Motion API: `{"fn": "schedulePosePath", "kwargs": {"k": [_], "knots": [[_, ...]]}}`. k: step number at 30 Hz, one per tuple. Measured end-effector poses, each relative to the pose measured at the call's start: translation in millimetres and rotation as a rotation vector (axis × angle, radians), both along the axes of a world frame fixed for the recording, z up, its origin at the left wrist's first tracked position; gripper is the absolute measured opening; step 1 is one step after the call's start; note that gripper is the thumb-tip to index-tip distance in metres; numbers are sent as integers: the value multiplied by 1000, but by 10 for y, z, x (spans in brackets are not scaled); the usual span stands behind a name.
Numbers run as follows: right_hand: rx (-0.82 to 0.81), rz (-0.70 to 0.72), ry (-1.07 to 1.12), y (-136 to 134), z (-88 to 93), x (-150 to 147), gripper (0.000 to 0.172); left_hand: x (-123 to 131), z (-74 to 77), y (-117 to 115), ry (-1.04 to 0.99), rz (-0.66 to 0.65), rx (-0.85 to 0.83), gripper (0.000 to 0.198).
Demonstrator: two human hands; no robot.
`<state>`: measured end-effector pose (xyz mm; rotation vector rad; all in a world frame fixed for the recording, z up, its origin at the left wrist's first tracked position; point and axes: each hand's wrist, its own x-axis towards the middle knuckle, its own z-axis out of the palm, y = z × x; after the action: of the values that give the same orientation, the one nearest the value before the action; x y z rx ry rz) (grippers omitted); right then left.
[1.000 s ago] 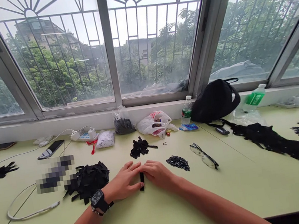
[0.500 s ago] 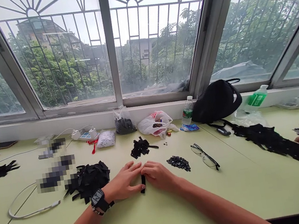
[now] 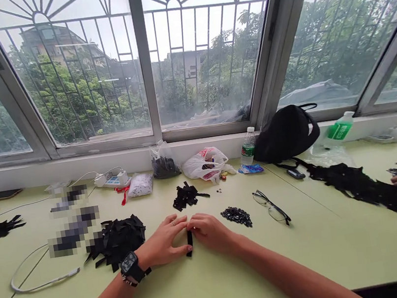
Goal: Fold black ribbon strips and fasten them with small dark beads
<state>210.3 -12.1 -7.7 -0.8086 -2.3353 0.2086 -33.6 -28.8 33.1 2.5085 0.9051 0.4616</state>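
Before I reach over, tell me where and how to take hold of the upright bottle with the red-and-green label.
Best grip the bottle around its upper body, just below the cap, coming from the front and above. It stands upright, the black bag crowds its right side, and the blue packet lies before its base.

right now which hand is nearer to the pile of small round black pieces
Right. The right hand is just left of the pile of small round black pieces, not touching; the left hand lies farther left.
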Motion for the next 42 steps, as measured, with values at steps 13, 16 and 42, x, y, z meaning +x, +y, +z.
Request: {"fn": "schedulePosePath", "kwargs": {"k": [13, 16, 42], "knots": [[-2, 76, 48, -14, -18, 2, 32, -5, -22, 15, 62, 5, -52, 63], [-1, 39, 52, -22, -28, -24, 27, -7, -35, 19, 55, -10, -48, 60], [24, 118, -100, -74, 70, 6, 55, -7, -20, 9, 59, -2, -54, 66]]}}
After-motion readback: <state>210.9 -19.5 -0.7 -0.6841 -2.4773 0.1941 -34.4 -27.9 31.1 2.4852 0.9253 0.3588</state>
